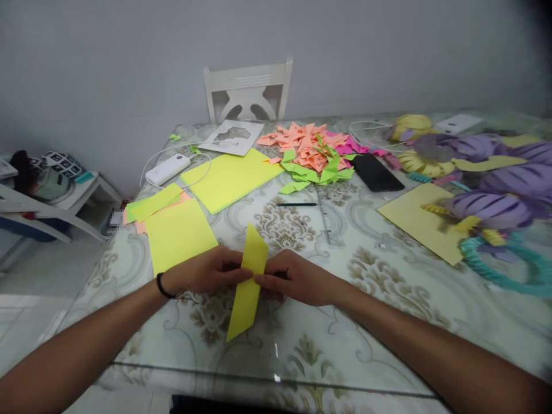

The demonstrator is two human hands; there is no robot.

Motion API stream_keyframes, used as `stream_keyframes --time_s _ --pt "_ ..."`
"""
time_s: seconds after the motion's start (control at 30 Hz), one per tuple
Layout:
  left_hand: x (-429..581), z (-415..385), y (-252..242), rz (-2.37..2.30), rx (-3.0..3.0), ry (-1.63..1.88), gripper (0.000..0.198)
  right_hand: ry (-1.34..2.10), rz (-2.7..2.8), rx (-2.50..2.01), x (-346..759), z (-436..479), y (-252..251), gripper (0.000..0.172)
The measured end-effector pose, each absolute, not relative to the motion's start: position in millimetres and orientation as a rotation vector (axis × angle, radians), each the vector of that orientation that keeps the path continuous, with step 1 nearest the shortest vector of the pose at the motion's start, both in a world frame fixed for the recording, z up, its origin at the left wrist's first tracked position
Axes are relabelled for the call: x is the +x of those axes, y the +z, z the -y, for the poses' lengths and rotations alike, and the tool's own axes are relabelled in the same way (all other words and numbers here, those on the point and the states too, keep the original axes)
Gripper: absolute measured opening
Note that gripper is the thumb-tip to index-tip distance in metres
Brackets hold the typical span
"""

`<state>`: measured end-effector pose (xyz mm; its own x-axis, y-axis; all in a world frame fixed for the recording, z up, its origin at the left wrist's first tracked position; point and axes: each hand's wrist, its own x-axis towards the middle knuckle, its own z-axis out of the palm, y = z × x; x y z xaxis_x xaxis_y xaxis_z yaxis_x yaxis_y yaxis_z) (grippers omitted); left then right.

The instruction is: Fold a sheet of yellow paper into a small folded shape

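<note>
Pinching yellow strip (248,282); hands (207,273) (297,280) hide middle.

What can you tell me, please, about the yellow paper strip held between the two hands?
The yellow paper strip is a long, narrow piece of thin, matte paper with slanted ends. It is held tilted, with its upper end leaning right, over the patterned table. The left hand and right hand pinch it at mid-length from either side. Whether its lower end touches the table cannot be told.
</note>
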<state>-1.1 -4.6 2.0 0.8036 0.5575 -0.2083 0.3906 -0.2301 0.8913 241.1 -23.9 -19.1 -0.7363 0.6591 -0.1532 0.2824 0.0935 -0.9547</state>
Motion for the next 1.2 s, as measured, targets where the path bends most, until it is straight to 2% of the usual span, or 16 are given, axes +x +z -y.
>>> stream_keyframes --time_s 0.77,1.07,1.2 --pt "-1.0 4.3 6.6 -0.712 1.912 0.101 0.046 1.776 1.849 -0.867 239.7 24.0 -25.7 0.055" --pt "-1.4 5.0 9.4 -0.745 1.883 0.064 0.044 1.751 1.850 -0.901 239.5 22.5 -24.2 0.063" --pt "-1.1 4.5 8.5 -0.762 1.869 0.069 0.041 1.764 1.828 -0.904 239.1 22.4 -23.0 0.062"
